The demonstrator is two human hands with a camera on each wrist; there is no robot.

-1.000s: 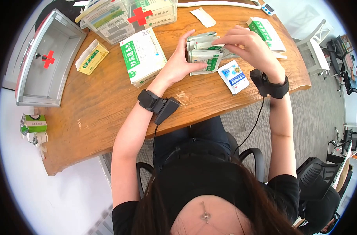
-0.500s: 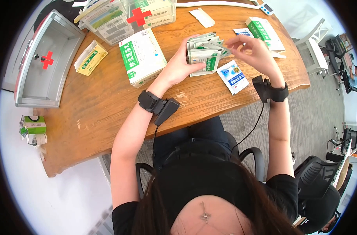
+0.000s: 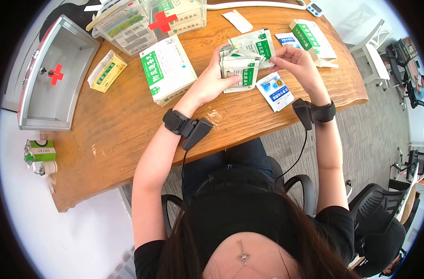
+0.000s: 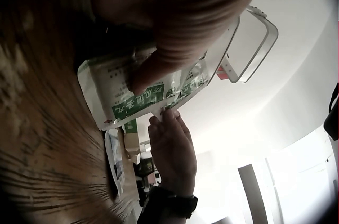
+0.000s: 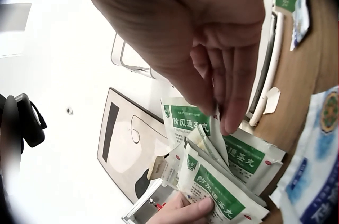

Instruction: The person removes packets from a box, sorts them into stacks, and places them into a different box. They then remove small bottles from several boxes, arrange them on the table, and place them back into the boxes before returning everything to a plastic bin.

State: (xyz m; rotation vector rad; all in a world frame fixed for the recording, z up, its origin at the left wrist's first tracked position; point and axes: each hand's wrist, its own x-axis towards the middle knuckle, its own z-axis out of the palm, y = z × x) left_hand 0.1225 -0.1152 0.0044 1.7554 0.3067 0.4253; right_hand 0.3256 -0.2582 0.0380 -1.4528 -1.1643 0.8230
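In the head view the left hand [image 3: 211, 81] grips a bundle of green-and-white sachets [image 3: 239, 73], its thumb across the front one. The right hand [image 3: 296, 67] pinches the edge of a sachet [image 3: 260, 45] that fans out at the bundle's right side. The right wrist view shows the right fingertips on that edge, with the left thumb [image 5: 197, 211] on the front sachet [image 5: 216, 189]. A blue-and-white sachet [image 3: 275, 91] lies on the table just below the bundle. Another blue-and-white sachet [image 3: 287, 40] lies partly behind the right hand.
Left of the hands stands a large green-and-white box [image 3: 168, 69], then a small yellow box [image 3: 107, 72] and an open grey case [image 3: 58, 74]. A clear bin [image 3: 128, 30] is at the back. A green-and-white carton [image 3: 314, 39] lies at the right, a paper scrap [image 3: 238, 21] behind.
The right hand has gone from the top of the bundle to its right side and pinches a sachet there. The sachets have spread apart in the left hand's grip.
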